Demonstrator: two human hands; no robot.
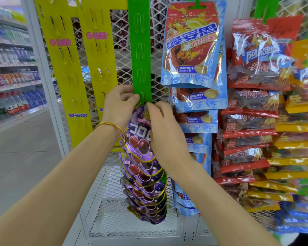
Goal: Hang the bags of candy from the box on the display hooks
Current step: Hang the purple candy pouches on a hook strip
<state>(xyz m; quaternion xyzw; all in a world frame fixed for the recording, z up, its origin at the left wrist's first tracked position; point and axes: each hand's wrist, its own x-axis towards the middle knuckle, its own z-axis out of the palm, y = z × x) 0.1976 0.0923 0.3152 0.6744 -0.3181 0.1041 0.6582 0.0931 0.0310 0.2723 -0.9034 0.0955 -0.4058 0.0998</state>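
Note:
A green hanging strip (pixel 139 50) with hook tabs runs down the wire mesh rack. My left hand (pixel 120 103) pinches the strip's left edge at mid height. My right hand (pixel 160 125) grips the top of a purple grape candy bag (pixel 138 132) and holds it against the strip just below my left thumb. Several more purple grape bags (pixel 146 196) hang overlapping down the lower strip. The box is not in view.
Two yellow strips (pixel 64 68) hang bare to the left. Blue-and-red cola candy bags (pixel 194 45) fill the strip to the right, with red bags (pixel 256 55) and yellow bags (pixel 295 144) beyond. Drink shelves (pixel 12 82) line the aisle on the left.

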